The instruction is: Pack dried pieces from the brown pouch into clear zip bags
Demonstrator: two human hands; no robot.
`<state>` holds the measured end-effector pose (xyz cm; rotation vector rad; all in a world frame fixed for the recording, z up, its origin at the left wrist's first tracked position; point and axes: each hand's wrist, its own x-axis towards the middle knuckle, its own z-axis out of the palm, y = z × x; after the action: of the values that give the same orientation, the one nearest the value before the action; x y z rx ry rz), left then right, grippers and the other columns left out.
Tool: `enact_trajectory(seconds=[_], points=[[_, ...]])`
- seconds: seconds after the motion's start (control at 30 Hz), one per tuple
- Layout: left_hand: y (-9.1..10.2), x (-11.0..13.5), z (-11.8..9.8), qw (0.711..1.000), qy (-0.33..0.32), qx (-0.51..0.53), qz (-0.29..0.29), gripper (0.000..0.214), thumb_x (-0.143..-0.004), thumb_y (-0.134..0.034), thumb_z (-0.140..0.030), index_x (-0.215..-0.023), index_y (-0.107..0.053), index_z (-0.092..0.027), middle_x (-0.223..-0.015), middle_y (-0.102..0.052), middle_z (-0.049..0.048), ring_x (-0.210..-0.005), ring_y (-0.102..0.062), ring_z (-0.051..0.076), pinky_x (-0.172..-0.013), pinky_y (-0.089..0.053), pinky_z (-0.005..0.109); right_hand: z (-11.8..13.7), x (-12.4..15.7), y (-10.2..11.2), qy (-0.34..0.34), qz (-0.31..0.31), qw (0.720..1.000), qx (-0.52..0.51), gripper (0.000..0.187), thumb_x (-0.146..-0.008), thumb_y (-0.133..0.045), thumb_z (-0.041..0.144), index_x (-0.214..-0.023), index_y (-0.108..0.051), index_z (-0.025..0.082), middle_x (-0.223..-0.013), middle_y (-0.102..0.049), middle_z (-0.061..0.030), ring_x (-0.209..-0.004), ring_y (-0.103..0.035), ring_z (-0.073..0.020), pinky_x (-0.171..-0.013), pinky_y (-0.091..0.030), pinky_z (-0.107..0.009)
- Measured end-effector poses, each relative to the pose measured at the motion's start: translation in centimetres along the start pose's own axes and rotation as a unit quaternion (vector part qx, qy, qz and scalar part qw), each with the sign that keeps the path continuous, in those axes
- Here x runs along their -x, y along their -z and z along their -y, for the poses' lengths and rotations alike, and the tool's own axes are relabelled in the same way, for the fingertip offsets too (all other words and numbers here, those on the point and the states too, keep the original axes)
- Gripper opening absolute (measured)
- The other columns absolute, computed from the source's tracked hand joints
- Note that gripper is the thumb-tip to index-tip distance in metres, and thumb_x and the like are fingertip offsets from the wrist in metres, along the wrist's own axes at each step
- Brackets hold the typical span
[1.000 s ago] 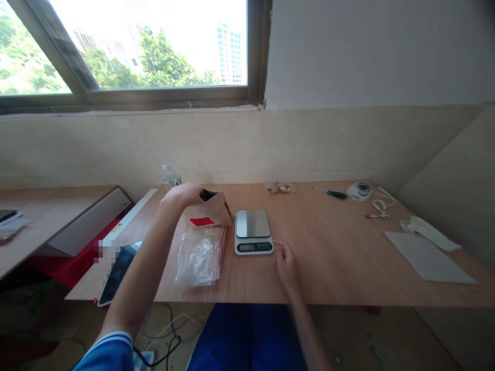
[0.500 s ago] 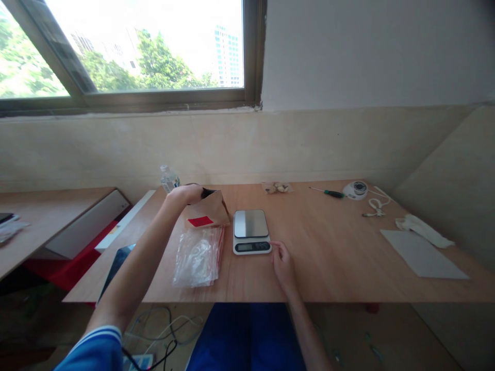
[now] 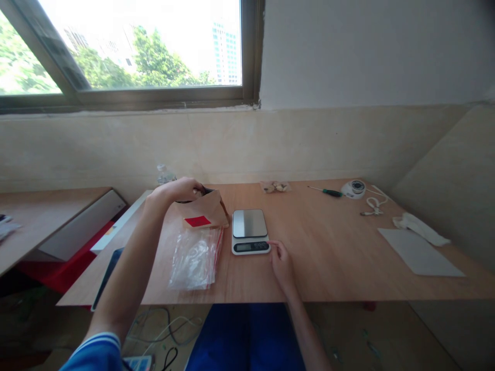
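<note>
Brown paper bag [image 3: 205, 212] with a red label [image 3: 197, 221], pinched at its upper edge in the clenched left hand [image 3: 180, 190], a dark object [image 3: 209, 191] showing at the bag's mouth, too small to identify. Bag's lower edge apparently on the wooden table [image 3: 328, 268] or just above it, hard to tell. Directly below the left hand, a clear zip bag [image 3: 195, 260] with red-striped edges, lying flat. Behind that hand, a plastic water bottle [image 3: 165, 175]. Right of it, a digital kitchen scale [image 3: 249, 232], with the relaxed, empty right hand [image 3: 281, 265] at its front right corner, fingers [image 3: 274, 244] touching or just beside it. Farther right of that hand, a screwdriver [image 3: 328, 192], white cable [image 3: 373, 206], and grey sheet [image 3: 419, 252].
</note>
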<state>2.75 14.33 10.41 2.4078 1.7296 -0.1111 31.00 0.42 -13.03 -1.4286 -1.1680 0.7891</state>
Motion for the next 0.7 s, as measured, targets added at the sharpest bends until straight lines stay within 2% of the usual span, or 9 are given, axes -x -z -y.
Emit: enact_trajectory(seconds=[0.1,0.27,0.5,0.7], points=[[0.0,0.1,-0.7,1.000,0.000,-0.016,0.014,0.039,-0.065,-0.054,-0.032,-0.100,-0.071,-0.028,-0.100,-0.072,0.0003,-0.085,-0.065,0.020,-0.074,-0.046,0.024,0.1,0.0,0.0,0.008,-0.003,1.000,-0.003,0.033,-0.084,-0.042,0.041,-0.094,-0.064,0.018,-0.065,-0.061,-0.0018,-0.061,-0.055,-0.0184,-0.054,-0.040,-0.026],[-0.1,0.3,-1.6,1.000,-0.004,0.005,-0.004,0.039,-0.070,-0.049,-0.036,-0.099,-0.069,-0.021,-0.104,-0.070,0.0056,-0.090,-0.064,0.022,-0.074,-0.046,0.026,0.0,-0.1,-0.1,0.019,-0.013,1.000,-0.001,0.033,-0.084,-0.043,0.040,-0.093,-0.065,0.018,-0.065,-0.061,-0.0025,-0.064,-0.057,-0.0194,-0.054,-0.042,-0.027],[-0.5,-0.1,0.1,0.995,-0.064,0.080,-0.015,0.037,-0.070,-0.050,-0.031,-0.103,-0.066,-0.023,-0.097,-0.071,0.0021,-0.084,-0.063,0.019,-0.067,-0.045,0.024,-0.3,-0.1,-0.1,0.018,-0.006,1.000,0.006,0.033,-0.084,-0.043,0.041,-0.093,-0.065,0.019,-0.065,-0.062,-0.0026,-0.064,-0.058,-0.0200,-0.055,-0.042,-0.027],[-0.6,-0.4,0.6,0.992,-0.051,0.056,-0.101,0.032,-0.070,-0.050,-0.025,-0.098,-0.066,-0.022,-0.087,-0.068,0.0018,-0.075,-0.059,0.016,-0.063,-0.042,0.023,-0.2,-0.1,-0.1,0.030,-0.011,0.999,0.011,0.032,-0.083,-0.044,0.041,-0.090,-0.065,0.019,-0.072,-0.065,-0.0040,-0.069,-0.059,-0.0201,-0.058,-0.044,-0.027]])
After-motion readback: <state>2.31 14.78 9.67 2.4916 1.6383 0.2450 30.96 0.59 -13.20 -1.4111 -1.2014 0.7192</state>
